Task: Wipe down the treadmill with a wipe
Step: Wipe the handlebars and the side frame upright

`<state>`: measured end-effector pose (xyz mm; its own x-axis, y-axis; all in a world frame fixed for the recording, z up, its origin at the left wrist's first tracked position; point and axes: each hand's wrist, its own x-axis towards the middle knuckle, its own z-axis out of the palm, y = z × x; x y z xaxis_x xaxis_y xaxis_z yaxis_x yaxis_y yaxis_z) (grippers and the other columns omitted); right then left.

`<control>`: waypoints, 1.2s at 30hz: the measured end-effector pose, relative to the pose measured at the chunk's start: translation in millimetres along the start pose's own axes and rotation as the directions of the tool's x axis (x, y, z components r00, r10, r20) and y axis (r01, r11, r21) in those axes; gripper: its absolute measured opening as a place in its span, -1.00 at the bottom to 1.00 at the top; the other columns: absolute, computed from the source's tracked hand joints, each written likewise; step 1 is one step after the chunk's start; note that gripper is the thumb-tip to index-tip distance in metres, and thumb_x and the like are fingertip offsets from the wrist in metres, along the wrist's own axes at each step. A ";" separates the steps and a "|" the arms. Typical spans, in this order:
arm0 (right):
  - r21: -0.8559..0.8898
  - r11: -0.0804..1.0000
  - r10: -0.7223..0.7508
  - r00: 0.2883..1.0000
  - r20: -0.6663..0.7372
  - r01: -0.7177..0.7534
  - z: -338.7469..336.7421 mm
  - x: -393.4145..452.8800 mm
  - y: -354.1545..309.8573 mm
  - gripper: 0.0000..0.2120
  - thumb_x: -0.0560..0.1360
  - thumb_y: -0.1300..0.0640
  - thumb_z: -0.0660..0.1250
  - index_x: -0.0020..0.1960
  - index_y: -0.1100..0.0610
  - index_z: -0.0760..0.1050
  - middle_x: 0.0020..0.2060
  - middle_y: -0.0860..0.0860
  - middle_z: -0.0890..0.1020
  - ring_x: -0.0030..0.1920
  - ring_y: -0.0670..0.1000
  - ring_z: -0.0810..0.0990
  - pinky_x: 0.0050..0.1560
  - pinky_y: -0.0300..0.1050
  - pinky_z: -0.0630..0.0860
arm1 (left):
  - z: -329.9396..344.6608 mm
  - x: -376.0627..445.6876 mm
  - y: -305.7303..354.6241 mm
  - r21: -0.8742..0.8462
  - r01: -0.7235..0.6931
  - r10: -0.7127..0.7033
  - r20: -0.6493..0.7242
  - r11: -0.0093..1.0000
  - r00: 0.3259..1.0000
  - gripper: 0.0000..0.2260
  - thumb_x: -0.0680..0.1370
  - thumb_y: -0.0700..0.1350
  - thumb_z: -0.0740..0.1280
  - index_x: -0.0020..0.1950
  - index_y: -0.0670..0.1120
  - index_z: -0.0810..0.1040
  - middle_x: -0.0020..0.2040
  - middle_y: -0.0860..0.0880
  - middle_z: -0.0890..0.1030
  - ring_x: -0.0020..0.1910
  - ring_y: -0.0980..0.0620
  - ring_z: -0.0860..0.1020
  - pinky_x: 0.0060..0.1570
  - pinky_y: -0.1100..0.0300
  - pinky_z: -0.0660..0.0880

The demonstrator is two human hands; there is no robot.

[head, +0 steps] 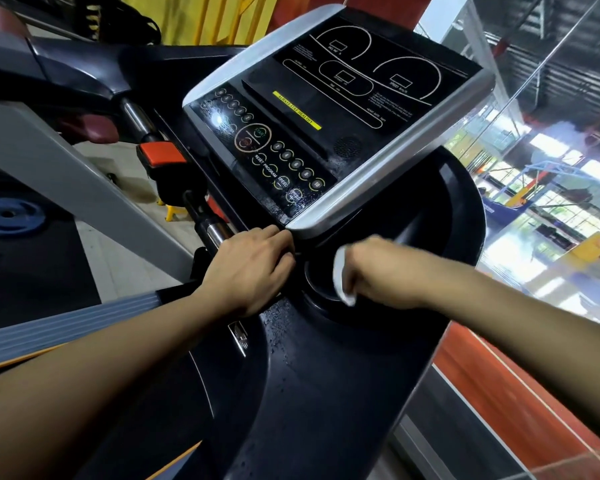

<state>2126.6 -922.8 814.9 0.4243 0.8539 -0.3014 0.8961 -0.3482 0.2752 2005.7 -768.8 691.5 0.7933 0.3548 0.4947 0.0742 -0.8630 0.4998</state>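
The treadmill's black console panel [326, 109] with round buttons and a silver frame tilts across the upper middle. Below it spreads the black plastic console tray [326, 375], speckled with droplets. My right hand [378, 271] holds a white wipe [342, 275] against a round cup recess [321, 282] in the tray; the hand is blurred. My left hand [250, 268] lies on the tray just under the panel's lower corner, fingers bent over the edge beside the chrome handlebar [217, 233].
A red safety clip [161, 155] sits on the handlebar at left. A grey treadmill upright [66, 161] and a blue weight plate [11, 216] lie to the left. A glass wall [551, 168] runs along the right, with red floor below.
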 end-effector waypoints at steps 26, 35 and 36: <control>0.100 0.988 0.091 0.967 0.236 -0.118 -8.6 -18.4 -24.0 -0.63 0.53 0.24 0.25 0.15 -0.10 0.69 0.02 -0.10 0.72 -0.01 -0.05 0.64 0.03 -0.20 0.54 | 2.8 2.0 -5.7 0.056 -0.057 0.059 -0.030 0.997 0.998 -0.62 0.55 0.14 -0.06 -0.06 -0.01 0.49 -0.12 0.04 0.50 -0.05 -0.06 0.53 -0.12 0.02 0.39; 0.328 0.941 0.183 0.944 -0.273 -0.088 17.1 -115.3 -53.1 -0.70 0.58 0.15 0.24 0.18 -0.08 0.66 0.05 -0.12 0.63 0.10 -0.06 0.58 0.21 -0.05 0.48 | 2.3 1.4 -4.5 0.055 -0.066 0.068 -0.037 0.996 0.997 -0.57 0.54 0.13 -0.09 -0.05 -0.04 0.51 -0.09 0.00 0.53 -0.02 -0.07 0.52 -0.15 0.07 0.27; 0.303 0.951 0.166 0.932 -0.322 -0.065 27.1 -117.9 -66.9 -0.67 0.58 0.14 0.19 0.22 -0.05 0.64 0.09 -0.08 0.61 0.13 0.00 0.55 0.24 -0.04 0.45 | 2.4 1.1 -4.7 0.063 -0.065 0.067 -0.041 0.996 0.997 -0.58 0.54 0.12 -0.08 -0.06 -0.05 0.50 -0.09 -0.01 0.53 -0.02 -0.08 0.52 -0.15 0.08 0.25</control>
<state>2020.1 -1010.7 807.3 0.5028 0.8624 0.0586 0.8637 -0.5040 0.0049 2007.6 -765.2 688.0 0.7711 0.3103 0.5560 0.0606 -0.9050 0.4210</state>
